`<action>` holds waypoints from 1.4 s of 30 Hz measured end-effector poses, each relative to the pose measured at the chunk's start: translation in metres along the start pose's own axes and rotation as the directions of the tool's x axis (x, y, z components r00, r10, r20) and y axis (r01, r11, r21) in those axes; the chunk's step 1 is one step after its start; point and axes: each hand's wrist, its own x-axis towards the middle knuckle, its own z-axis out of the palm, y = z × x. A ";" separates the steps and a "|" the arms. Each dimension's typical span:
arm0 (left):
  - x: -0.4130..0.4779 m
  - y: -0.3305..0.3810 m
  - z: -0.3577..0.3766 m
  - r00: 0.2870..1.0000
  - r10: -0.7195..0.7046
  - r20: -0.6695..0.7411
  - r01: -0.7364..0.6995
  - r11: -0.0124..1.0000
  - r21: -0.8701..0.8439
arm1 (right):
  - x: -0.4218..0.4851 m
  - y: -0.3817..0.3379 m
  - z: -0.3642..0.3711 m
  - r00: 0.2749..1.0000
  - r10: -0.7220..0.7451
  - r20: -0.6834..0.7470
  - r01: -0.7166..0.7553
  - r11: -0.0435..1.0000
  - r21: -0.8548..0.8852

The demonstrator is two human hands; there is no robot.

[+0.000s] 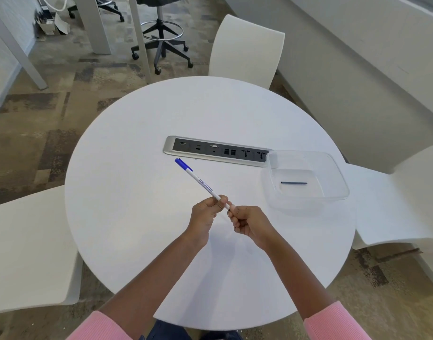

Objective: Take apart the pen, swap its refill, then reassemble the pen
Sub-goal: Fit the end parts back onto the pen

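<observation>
Above the counter (137, 217), your left hand (203, 217) pinches the pen (203, 184) barrel while your right hand (247, 222) closes on its near end; right of your hands, a refill (294, 183) lies in a tub (333, 173).

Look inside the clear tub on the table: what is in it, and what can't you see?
The tub holds one thin dark stick, perhaps a refill, lying flat on its floor. Nothing else shows through its clear walls. The tub's far-left corner covers one end of the socket strip.

Single head view looks steeply down, close over round table (141, 217).
</observation>
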 end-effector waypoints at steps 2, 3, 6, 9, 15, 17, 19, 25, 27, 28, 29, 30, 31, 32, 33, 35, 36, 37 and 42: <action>0.001 0.002 -0.001 0.999 -0.003 -0.034 0.004 1.000 0.004 | 0.001 -0.003 0.000 1.000 -0.024 0.013 0.025 0.994 -0.110; 0.002 0.003 -0.001 0.999 -0.001 -0.051 0.002 1.000 0.009 | 0.002 -0.005 0.000 0.999 -0.048 0.022 0.051 0.982 -0.183; 0.004 0.007 -0.003 0.997 0.005 -0.080 -0.001 0.999 0.052 | 0.008 -0.007 0.003 0.992 -0.124 -0.029 0.107 0.933 -0.343; 0.006 0.007 -0.007 0.996 -0.013 -0.087 0.022 0.995 0.101 | 0.018 -0.007 0.005 0.961 -0.233 -0.150 0.161 0.910 -0.383; 0.006 0.004 -0.017 0.997 -0.059 0.044 0.044 0.957 0.286 | 0.032 -0.009 0.019 0.943 -0.284 -0.171 0.210 0.912 -0.353; 0.006 0.001 -0.020 0.995 -0.080 0.063 0.056 0.948 0.313 | 0.037 -0.007 0.029 0.954 -0.254 -0.159 0.202 0.937 -0.285; 0.006 0.000 -0.024 0.993 -0.093 0.068 0.068 0.948 0.310 | 0.042 -0.005 0.038 0.956 -0.244 -0.160 0.206 0.953 -0.220; 0.015 -0.001 -0.038 0.986 -0.139 0.091 0.101 0.937 0.334 | 0.052 0.001 0.049 0.939 -0.244 -0.243 0.195 0.958 -0.209; 0.021 -0.004 -0.043 0.993 -0.107 0.052 0.075 0.902 0.425 | 0.056 0.001 0.049 0.913 -0.264 -0.311 0.188 0.949 -0.253; 0.024 -0.007 -0.046 0.998 -0.056 0.026 0.035 0.862 0.505 | 0.058 0.001 0.048 0.899 -0.275 -0.341 0.182 0.942 -0.281; 0.027 -0.009 -0.050 1.000 0.020 0.006 -0.020 0.803 0.595 | 0.061 0.001 0.047 0.887 -0.282 -0.365 0.173 0.937 -0.304; 0.030 -0.012 -0.054 0.994 0.111 -0.004 -0.079 0.732 0.676 | 0.063 0.000 0.046 0.879 -0.283 -0.383 0.160 0.933 -0.324; 0.033 -0.015 -0.059 0.980 0.198 -0.003 -0.130 0.657 0.742 | 0.066 0.000 0.045 0.874 -0.280 -0.397 0.140 0.928 -0.346; 0.036 -0.017 -0.064 0.962 0.273 0.004 -0.167 0.576 0.801 | 0.069 0.000 0.044 0.870 -0.277 -0.408 0.118 0.920 -0.373; 0.040 -0.019 -0.069 0.943 0.333 0.019 -0.190 0.489 0.852 | 0.073 0.000 0.044 0.867 -0.275 -0.416 0.097 0.911 -0.401; 0.049 -0.022 -0.077 0.919 0.389 0.059 -0.198 0.330 0.923 | 0.079 0.001 0.044 0.856 -0.283 -0.432 0.075 0.895 -0.439; 0.054 -0.023 -0.080 0.920 0.387 0.067 -0.182 0.268 0.946 | 0.081 0.001 0.044 0.848 -0.291 -0.442 0.066 0.887 -0.457; 0.060 -0.025 -0.083 0.924 0.377 0.070 -0.161 0.216 0.963 | 0.084 0.002 0.045 0.839 -0.299 -0.454 0.054 0.877 -0.478; 0.082 -0.033 -0.094 0.943 0.312 0.111 -0.124 0.021 0.992 | 0.099 0.004 0.048 0.818 -0.312 -0.483 -0.057 0.792 -0.607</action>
